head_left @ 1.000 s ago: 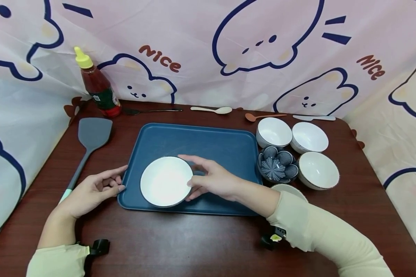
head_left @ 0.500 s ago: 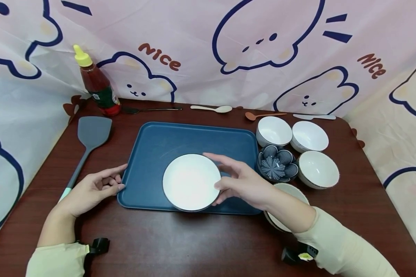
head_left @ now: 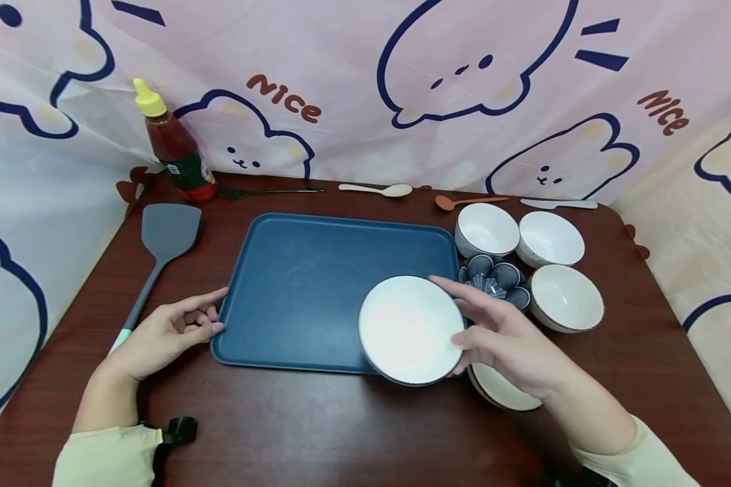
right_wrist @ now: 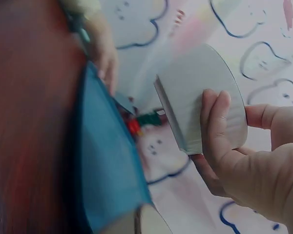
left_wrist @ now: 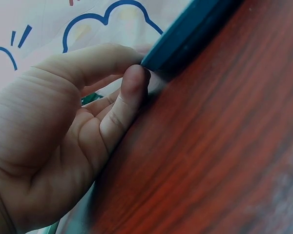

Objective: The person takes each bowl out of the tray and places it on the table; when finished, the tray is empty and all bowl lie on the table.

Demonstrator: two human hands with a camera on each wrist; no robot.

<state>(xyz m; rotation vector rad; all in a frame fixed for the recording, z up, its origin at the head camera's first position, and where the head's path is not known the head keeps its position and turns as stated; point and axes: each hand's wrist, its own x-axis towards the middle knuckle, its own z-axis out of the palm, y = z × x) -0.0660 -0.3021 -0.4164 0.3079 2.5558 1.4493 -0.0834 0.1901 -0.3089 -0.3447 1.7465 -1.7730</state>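
Note:
My right hand (head_left: 493,331) grips a white bowl (head_left: 411,331) by its right side, thumb at the rim and fingers round the outer wall. The bowl is raised over the front right corner of the blue tray (head_left: 304,291); its pale outer wall and foot ring show in the right wrist view. At the tray's left edge, the index fingertip and thumb tip of my left hand (head_left: 158,338) touch the rim, with the other fingers loosely bent. The left wrist view has the thumb tip right at the tray corner (left_wrist: 168,51).
Three white bowls (head_left: 565,297) and a dark patterned bowl (head_left: 505,277) stand right of the tray, with a cream bowl (head_left: 505,389) partly behind my right hand. A spatula (head_left: 170,233) and sauce bottle (head_left: 179,159) are left. Several utensils, including a white spoon (head_left: 378,191), line the back.
My right hand has carried the white bowl rightward from the tray's left part to its front right corner. The left hand has stayed at the tray's edge.

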